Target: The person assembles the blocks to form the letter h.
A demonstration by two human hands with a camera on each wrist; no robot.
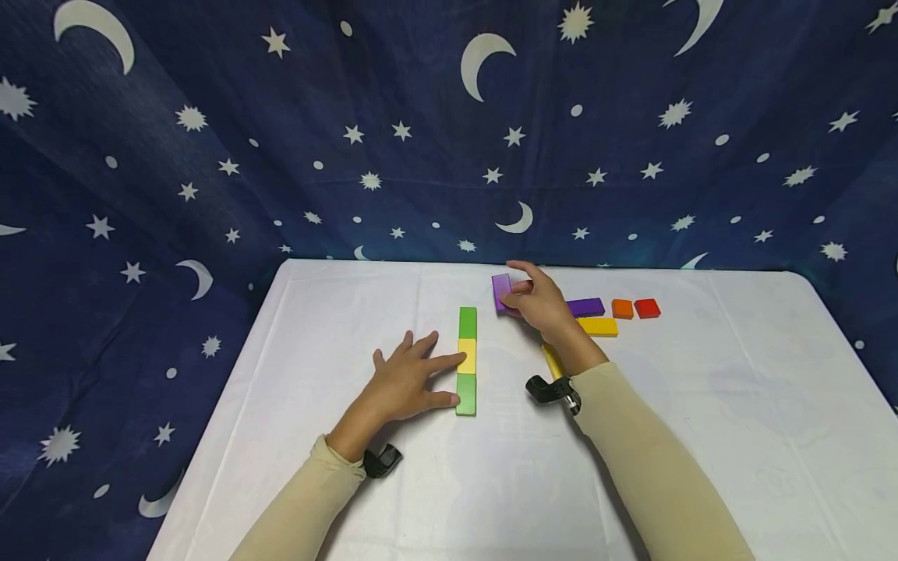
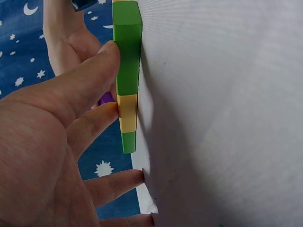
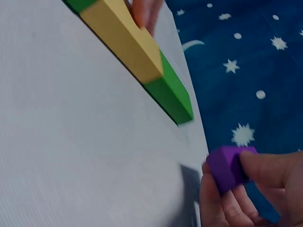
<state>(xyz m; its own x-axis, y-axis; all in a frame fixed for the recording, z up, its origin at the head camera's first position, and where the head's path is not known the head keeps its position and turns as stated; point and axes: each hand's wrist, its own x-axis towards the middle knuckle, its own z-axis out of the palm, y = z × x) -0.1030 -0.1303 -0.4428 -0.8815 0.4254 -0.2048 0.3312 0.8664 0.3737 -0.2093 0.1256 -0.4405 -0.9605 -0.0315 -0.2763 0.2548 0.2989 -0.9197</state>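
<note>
A row of blocks stands on the white table, a yellow block (image 1: 466, 356) between a far green block (image 1: 468, 322) and a near green block (image 1: 466, 395), end to end. My left hand (image 1: 403, 383) is beside the row with fingers spread. Its thumb touches the near green block and its index fingertip the yellow one, as the left wrist view also shows. Beyond the row to the right, my right hand (image 1: 543, 308) pinches a purple block (image 3: 229, 165) between thumb and fingers, raised off the table in the right wrist view.
Right of my right hand lie another purple block (image 1: 586, 308), a long yellow block (image 1: 599, 326), an orange block (image 1: 622, 309) and a red block (image 1: 648, 308). A yellow piece (image 1: 553, 361) shows partly under my right wrist. A starry blue cloth (image 1: 421, 156) hangs behind the table (image 1: 737, 436).
</note>
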